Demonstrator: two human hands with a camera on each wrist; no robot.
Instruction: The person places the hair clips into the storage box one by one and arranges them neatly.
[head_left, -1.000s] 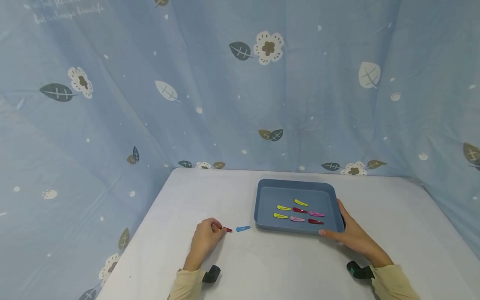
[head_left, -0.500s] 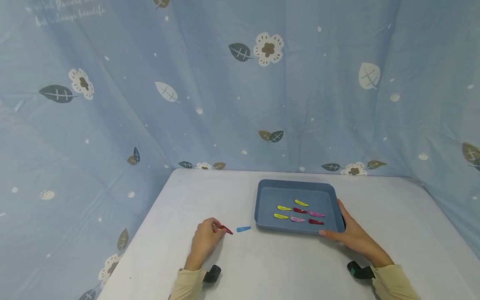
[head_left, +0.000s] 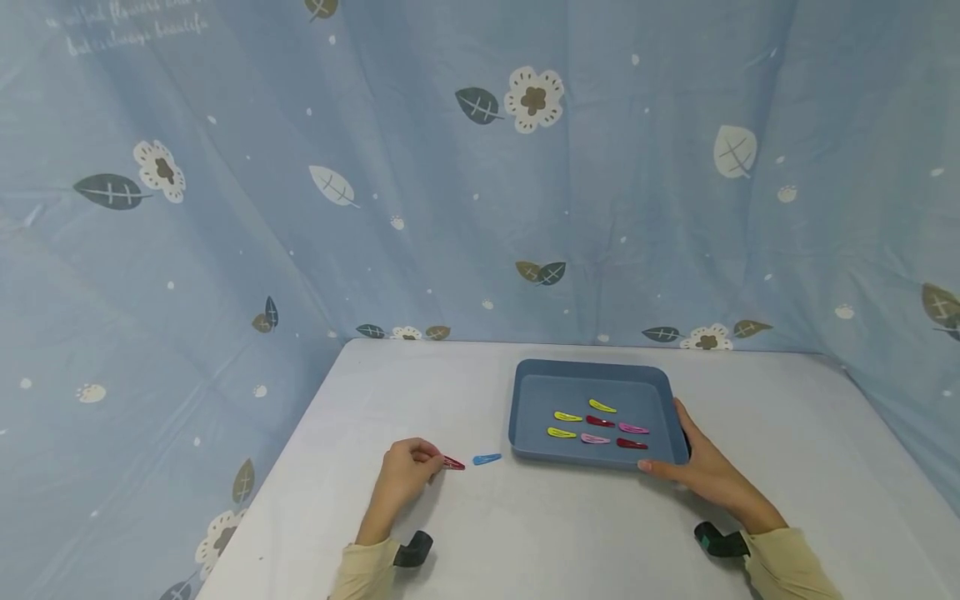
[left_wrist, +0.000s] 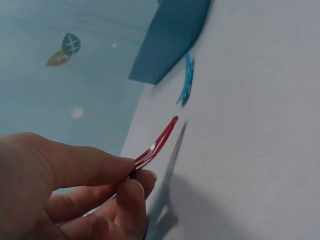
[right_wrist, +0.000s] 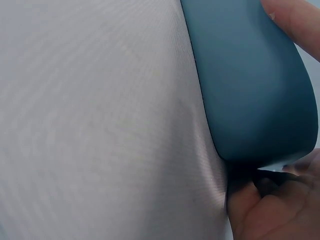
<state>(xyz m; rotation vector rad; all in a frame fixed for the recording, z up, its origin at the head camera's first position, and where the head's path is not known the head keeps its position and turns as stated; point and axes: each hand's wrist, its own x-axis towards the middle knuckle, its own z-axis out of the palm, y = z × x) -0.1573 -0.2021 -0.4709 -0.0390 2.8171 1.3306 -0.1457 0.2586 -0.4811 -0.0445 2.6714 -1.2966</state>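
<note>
Between the thumb and fingertips of my left hand is a red snap hair clip, pinched by one end. The left wrist view shows its other end tilted up over the tabletop, with its shadow beneath. Just beyond lies a blue hair clip on the white cloth. My right hand grips the near right corner of a blue tray, thumb on the front wall and fingers along the right side, partly hidden. Inside the tray lie several hair clips: yellow, dark red, a pale pink one and a magenta one.
A white cloth covers the table. Behind it and along the left hangs a blue curtain printed with leaves and flowers. Black wrist mounts sit at both sleeves.
The red clip has turned in my left fingers and shows more of its length. My left hand has shifted slightly left. The right hand and tray have stayed in place.
</note>
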